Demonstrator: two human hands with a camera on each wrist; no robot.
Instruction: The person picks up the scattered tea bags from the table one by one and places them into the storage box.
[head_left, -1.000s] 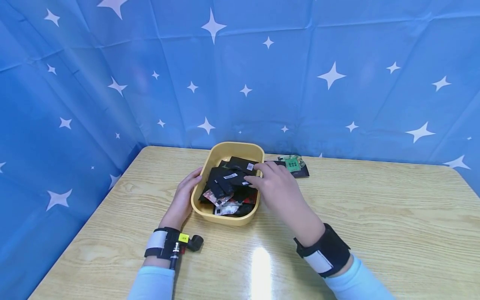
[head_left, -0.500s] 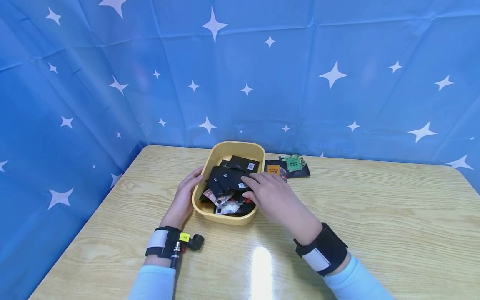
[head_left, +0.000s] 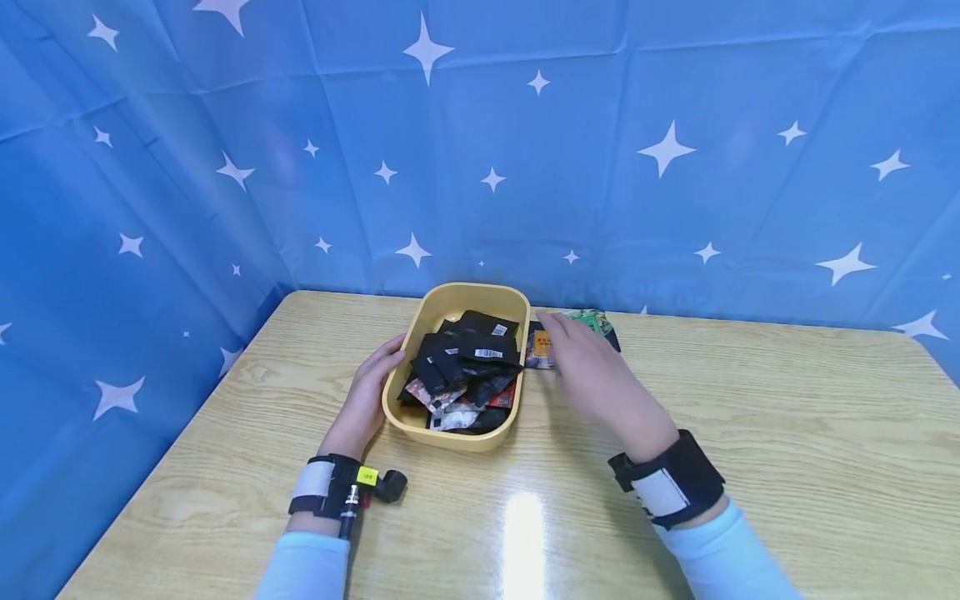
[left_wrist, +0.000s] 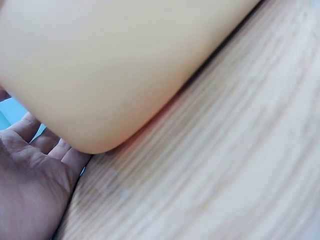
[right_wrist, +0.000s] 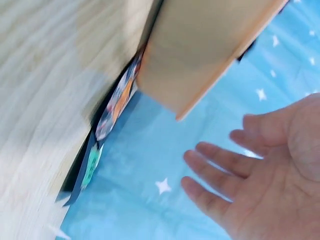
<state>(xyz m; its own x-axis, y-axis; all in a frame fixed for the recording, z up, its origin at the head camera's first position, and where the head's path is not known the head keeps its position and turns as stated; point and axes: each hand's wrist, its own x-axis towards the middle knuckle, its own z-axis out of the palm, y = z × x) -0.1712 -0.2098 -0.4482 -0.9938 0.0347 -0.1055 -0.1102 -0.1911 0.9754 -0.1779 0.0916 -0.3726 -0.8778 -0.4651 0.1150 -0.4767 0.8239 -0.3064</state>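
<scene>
A yellow plastic bin [head_left: 450,439] holds a heap of small black packets [head_left: 442,358], some with white barcode labels. Against the bin's left outer wall rests my left hand [head_left: 367,387], and in the left wrist view its fingers [left_wrist: 47,137] lie fairly straight along the wall. My right hand [head_left: 588,367] hovers right of the bin with spread fingers and nothing in them, as the right wrist view shows. Beneath it on the table, a packet with an orange label [head_left: 542,343] lies by the bin, partly covered by the hand. Beside that lies a packet with a green label [head_left: 597,322].
The light wood table [head_left: 750,442] reaches back to a blue curtain with white stars [head_left: 600,208]. Several packets in the bin show patterned or red faces, such as a pink patterned packet [head_left: 429,397] near its front.
My right hand has left the packets in the bin and moved right, over the orange- and green-labelled packets. A barcoded packet lies shifted on the heap. The left hand stays put.
</scene>
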